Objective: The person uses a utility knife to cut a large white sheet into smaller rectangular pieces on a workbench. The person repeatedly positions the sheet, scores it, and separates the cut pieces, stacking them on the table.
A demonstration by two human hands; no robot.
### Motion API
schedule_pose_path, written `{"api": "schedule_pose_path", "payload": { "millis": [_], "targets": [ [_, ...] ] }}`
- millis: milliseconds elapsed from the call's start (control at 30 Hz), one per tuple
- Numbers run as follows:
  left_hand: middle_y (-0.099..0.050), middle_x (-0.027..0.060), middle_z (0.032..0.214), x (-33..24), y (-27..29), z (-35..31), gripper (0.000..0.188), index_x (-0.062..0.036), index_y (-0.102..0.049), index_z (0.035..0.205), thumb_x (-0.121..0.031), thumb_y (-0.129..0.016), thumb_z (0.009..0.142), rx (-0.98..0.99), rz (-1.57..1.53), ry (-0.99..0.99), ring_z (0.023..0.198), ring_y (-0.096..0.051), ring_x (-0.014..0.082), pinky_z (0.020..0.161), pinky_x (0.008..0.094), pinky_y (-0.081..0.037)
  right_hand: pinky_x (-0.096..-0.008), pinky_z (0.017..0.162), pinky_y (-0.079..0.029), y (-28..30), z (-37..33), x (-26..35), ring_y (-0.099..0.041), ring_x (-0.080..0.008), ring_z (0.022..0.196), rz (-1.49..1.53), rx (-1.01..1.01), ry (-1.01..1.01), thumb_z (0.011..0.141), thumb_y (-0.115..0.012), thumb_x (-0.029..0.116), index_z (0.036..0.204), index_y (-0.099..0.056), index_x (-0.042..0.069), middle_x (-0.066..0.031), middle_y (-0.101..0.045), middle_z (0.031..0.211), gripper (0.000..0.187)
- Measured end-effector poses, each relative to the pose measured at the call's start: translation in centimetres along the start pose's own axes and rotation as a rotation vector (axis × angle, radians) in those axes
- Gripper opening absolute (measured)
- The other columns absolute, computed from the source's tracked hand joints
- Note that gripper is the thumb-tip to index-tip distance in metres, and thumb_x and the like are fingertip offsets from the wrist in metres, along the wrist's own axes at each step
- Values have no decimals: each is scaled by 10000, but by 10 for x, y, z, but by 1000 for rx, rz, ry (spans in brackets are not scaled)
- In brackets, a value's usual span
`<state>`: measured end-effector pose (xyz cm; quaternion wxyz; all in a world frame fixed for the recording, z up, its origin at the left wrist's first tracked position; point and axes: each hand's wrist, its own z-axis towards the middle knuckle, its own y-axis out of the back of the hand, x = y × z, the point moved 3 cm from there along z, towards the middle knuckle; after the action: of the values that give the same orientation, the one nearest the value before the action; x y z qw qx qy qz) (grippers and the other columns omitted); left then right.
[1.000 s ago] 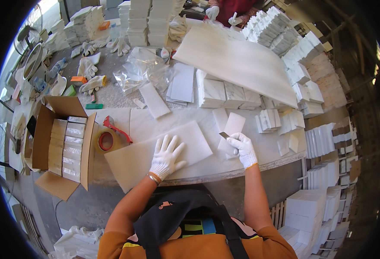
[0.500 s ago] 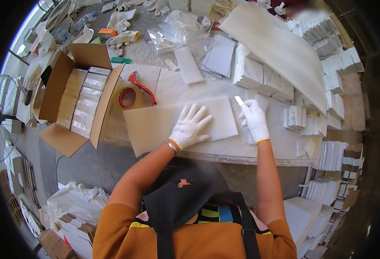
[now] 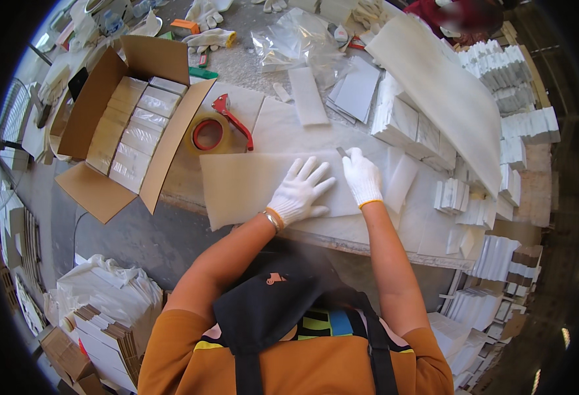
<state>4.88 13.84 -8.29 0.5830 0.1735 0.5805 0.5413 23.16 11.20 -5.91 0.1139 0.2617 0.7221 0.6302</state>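
My left hand (image 3: 301, 191), in a white knit glove, presses flat with spread fingers on a white foam sheet (image 3: 237, 184). My right hand (image 3: 362, 176), gloved the same way, is closed around a small flat blade (image 3: 342, 152). The blade's tip points toward the far edge of the sheet, near its right end. Just right of that hand lies a narrow white foam strip (image 3: 402, 176). Most of the blade is hidden by my fingers.
An open cardboard box (image 3: 92, 105) full of wrapped packs stands at left. Next to it are a tape roll (image 3: 194, 135) and a red tape dispenser (image 3: 237, 124). A large foam sheet (image 3: 434, 92) leans over stacked white marble-like blocks (image 3: 401, 118) at right.
My right hand has moved left with the blade, from beside the foam sheet to over its right end. The left hand stays flat on the sheet. The whole view has shifted slightly.
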Motion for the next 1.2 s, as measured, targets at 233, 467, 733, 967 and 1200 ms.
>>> {"api": "schedule_pose_path", "payload": {
  "millis": [233,467,733,967,1200],
  "targets": [
    [-434,134,1444,1,-2,0,678,-169,-561,1322,-474,-717,736,-20,2,-1,1360,-348,386,1131,537,-244,-552,749,-512,-5,5,7,-660,-443,839,-164,51,1,951,-402,273,1092,-515,99,-235,-679,894,252],
    [-443,128,1435,3,-5,-1,664,-167,-569,1306,-476,-717,737,-31,-1,1,1360,-353,383,1131,535,-248,-578,684,-487,-12,-58,-12,-637,-463,733,-136,114,-12,938,-470,277,997,-484,88,-237,-660,771,199],
    [-434,132,1437,1,0,0,654,-170,-563,1308,-479,-710,751,-13,-27,4,1359,-345,397,1129,540,-250,-571,643,-482,-4,-193,-53,-639,-436,681,-112,301,-74,948,-491,294,1019,-499,104,-219,-658,745,203],
    [-394,156,1464,2,3,1,699,-167,-537,1333,-487,-723,740,65,-32,-14,1373,-311,417,1129,561,-229,-430,655,-500,35,-133,-38,-622,-320,659,701,80,-403,928,-575,270,1057,-578,96,-139,-642,778,216],
    [-319,184,1515,7,14,-26,874,-188,-474,1401,-559,-761,663,211,75,62,1409,-226,456,1124,621,-160,-372,745,-480,-7,-79,-59,-614,-261,827,418,-96,-105,892,-634,277,896,-630,82,-115,-638,891,194]
  ]
}}
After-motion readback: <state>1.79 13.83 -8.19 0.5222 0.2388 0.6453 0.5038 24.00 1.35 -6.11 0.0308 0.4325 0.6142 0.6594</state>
